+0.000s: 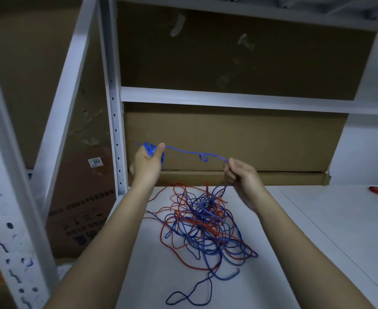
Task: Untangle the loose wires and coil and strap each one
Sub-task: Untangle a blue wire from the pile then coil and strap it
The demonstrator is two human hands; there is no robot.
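A person's left hand grips a small coil of blue wire wound around its fingers, the thumb pressed on top of the loops, raised above a white metal shelf. The right hand pinches the same blue wire between thumb and curled fingers further along, so a thin, glossy span runs between the two hands with one small kink loop near the right. From the right hand the strand drops to a loose tangle of blue and red wires lying on the smooth shelf surface below and between the forearms; a free blue end curls on the near side of the pile. Flat brown cardboard boxes stand upright at the far edge of the shelf. To the left, white perforated steel uprights frame the rack, and beyond them another carton carries a white sticker reading "3055" and dark printed characters too blurred to read. Small red objects rest at the far right of the shelf.
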